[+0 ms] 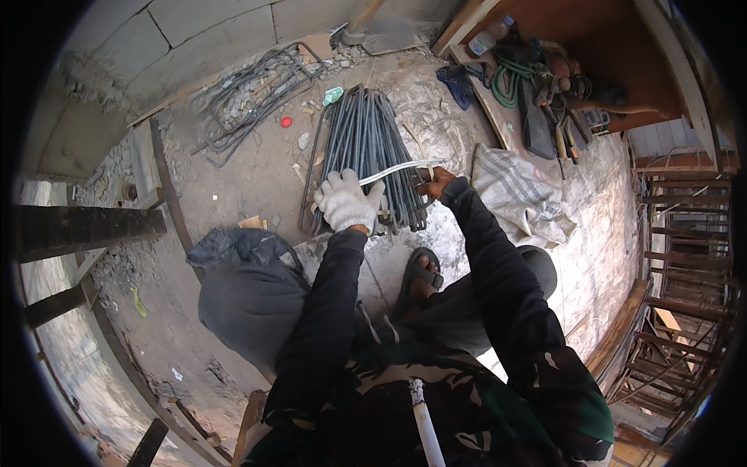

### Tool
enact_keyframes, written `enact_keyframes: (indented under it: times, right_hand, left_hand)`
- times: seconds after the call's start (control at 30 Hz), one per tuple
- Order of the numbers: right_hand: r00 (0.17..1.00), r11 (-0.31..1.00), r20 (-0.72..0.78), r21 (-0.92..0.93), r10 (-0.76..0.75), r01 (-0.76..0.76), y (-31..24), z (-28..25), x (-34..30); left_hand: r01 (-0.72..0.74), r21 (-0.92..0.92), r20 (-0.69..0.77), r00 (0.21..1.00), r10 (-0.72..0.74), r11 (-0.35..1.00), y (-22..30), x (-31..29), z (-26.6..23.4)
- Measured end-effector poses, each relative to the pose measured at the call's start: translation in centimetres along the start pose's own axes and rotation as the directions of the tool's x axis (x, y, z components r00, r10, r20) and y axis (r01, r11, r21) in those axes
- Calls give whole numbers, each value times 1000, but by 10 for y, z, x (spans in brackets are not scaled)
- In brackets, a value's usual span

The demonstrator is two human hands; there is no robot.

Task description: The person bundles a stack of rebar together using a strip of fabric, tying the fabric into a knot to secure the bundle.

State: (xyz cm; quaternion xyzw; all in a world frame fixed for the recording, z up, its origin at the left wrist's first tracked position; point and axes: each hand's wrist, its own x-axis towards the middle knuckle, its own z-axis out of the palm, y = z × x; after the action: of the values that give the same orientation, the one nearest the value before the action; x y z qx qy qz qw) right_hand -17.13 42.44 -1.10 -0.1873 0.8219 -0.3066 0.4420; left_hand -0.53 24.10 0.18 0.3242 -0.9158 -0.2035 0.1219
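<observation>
A bundle of bent dark steel rods (366, 128) lies on the ground in front of me, their bent ends toward me. My left hand (348, 204), in a whitish knitted glove, rests on the bundle's near left part, its fingers closed at one end of a pale, shiny thin strip (401, 168). The strip slants over the rods toward the right. Bare, my right hand (438, 185) is at the bundle's right edge, just below the strip's other end. Its fingers are curled in shadow against the rods, and what they grip is hidden.
Looser bent rods (261, 97) lie at far left by the block wall (210, 47). A woven sack (517, 194) is right of my hands. Green rope (510, 78) and hand tools (562, 128) lie on boards at far right. A cigarette (424, 424) juts up from below.
</observation>
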Motion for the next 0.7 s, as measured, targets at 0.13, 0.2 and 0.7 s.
enact_keyframes:
  times: [0.13, 0.2, 0.7]
  right_hand:
    - [999, 999, 33, 19, -36, 36, 33, -9, 11]
    - [998, 995, -1, 72, 63, -62, 29, -4, 15]
    - [999, 994, 2, -101, 44, -44, 23, 11, 20]
  left_hand:
    - [-11, 6, 92, 996, 10, 1000, 11, 6, 5]
    - [18, 11, 162, 987, -20, 1000, 11, 10, 3]
    - [51, -134, -7, 999, -53, 990, -7, 13, 14]
